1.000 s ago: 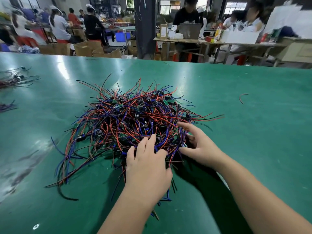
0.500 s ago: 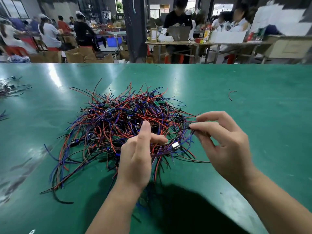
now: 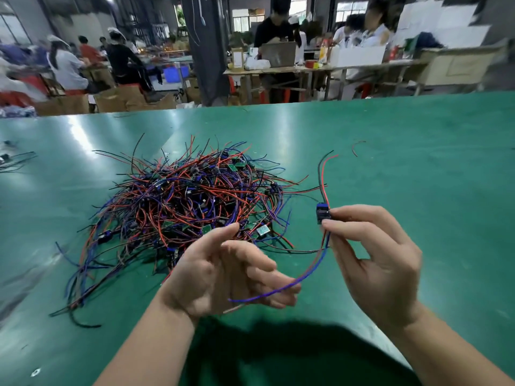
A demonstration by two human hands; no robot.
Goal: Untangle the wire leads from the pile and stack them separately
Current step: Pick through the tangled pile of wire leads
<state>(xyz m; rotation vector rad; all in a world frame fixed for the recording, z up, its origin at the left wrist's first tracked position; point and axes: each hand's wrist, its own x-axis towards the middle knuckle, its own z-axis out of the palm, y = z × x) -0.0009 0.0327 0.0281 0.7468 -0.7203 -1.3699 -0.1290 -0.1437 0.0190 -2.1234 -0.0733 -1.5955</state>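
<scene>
A tangled pile of red, blue and black wire leads (image 3: pixel 184 207) with small green boards lies on the green table (image 3: pixel 418 168). My right hand (image 3: pixel 376 263) pinches one wire lead (image 3: pixel 323 214) by its small blue-black module, lifted clear of the pile at its right. Its red and black wires rise above the module; its red and blue wires curve down and left across my left hand's fingers. My left hand (image 3: pixel 223 277) is open, palm turned up, fingers spread and blurred, just in front of the pile.
A loose red wire scrap (image 3: pixel 356 147) lies at the far right of the table. More wire bundles (image 3: pixel 14 160) lie at the left edge. Beyond the far table edge, people sit at other workbenches among cardboard boxes.
My right hand pulled one lead out of the pile and lifted it to the right. My left hand let go of the pile wires and opened, palm up.
</scene>
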